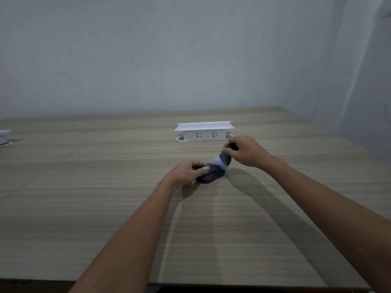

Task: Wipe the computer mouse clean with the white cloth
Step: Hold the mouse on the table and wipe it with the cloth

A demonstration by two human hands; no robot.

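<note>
Two hands in frame, both busy. Left hand (188,169) fingers (203,169) curled over the near-left end of the black mouse (211,175), gripping it, thumb on its top. Mouse flat on the wood surface (105,187), mid-frame, just in front of the white socket box (204,132). Right hand (246,151) fingers pinched shut on the top of a dark handled object (226,156), tilted, lower end down toward the far-right end of the mouse. Blurred white patch (221,163) at that lower end, touching or just above the mouse; cannot tell which. Cannot tell whether white patch is cloth or bristle, too blurred. Both forearms bare, reaching in from the bottom edge. Shadows of the arms on the surface. Small white item (4,138) at the far left edge, cut off. Plain pale wall (190,49) behind.
</note>
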